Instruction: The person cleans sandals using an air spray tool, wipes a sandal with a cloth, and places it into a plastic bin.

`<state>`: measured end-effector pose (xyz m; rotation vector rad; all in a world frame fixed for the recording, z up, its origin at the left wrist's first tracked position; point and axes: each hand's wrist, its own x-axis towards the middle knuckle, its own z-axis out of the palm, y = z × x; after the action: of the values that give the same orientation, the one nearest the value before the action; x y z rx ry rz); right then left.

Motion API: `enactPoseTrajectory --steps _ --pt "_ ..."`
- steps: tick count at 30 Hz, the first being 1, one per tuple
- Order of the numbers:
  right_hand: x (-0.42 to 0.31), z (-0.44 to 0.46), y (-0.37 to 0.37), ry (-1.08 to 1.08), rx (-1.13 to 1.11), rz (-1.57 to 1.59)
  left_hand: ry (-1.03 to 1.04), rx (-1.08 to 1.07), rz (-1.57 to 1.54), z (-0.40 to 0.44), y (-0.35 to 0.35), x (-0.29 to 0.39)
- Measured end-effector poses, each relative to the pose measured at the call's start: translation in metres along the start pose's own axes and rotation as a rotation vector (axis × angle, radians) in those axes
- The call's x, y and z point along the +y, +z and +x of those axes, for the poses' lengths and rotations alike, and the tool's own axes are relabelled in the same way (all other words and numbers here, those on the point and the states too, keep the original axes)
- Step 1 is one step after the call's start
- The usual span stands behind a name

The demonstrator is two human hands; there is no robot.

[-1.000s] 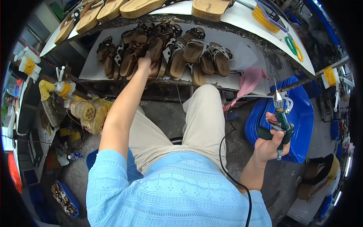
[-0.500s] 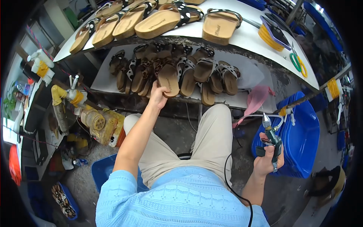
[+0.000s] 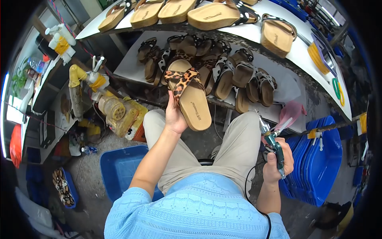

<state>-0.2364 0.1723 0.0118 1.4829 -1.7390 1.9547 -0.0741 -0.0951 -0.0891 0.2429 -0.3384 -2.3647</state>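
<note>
My left hand [image 3: 176,119] is closed round the near side edge of the leopard-print sandal [image 3: 195,109], insole facing me. Its long axis slants from the strapped end, by the lower shelf [image 3: 129,65], down toward my lap, rightward. My right hand [image 3: 271,170] has its fingers wrapped around the green nozzle gun [image 3: 275,146]. The gun lies right of the sandal, nozzle tip upward, with a gap between them over my thighs.

You have one leopard sandal [image 3: 195,106], one green tool [image 3: 276,150], at least five upper sandals [image 3: 215,16] at the far side, more than ten lower sandals [image 3: 225,84], too crowded to count exactly, and one pair of scissors [image 3: 335,88] far right.
</note>
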Motion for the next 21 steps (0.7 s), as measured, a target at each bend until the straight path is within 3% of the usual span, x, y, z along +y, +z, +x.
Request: enactPoseTrajectory --steps 4,8,9,14,21 --pt "-0.005 0.011 0.02 -0.112 -0.177 0.015 0.02 0.107 -0.001 -0.018 0.012 0.006" --pt "-0.018 0.021 0.048 -0.237 -0.345 -0.089 0.016 -0.152 0.011 -0.036 0.039 0.008" --pt "-0.021 0.022 0.055 -0.267 -0.364 -0.107 0.03 -0.133 0.056 -0.041 0.051 0.006" --pt "-0.021 0.024 0.08 -0.367 -0.36 -0.209 0.064 -0.115 0.233 -0.062 0.086 -0.004" --pt "-0.016 0.025 0.085 -0.339 -0.329 -0.266 0.081 -0.198 0.264 -0.071 0.087 -0.011"
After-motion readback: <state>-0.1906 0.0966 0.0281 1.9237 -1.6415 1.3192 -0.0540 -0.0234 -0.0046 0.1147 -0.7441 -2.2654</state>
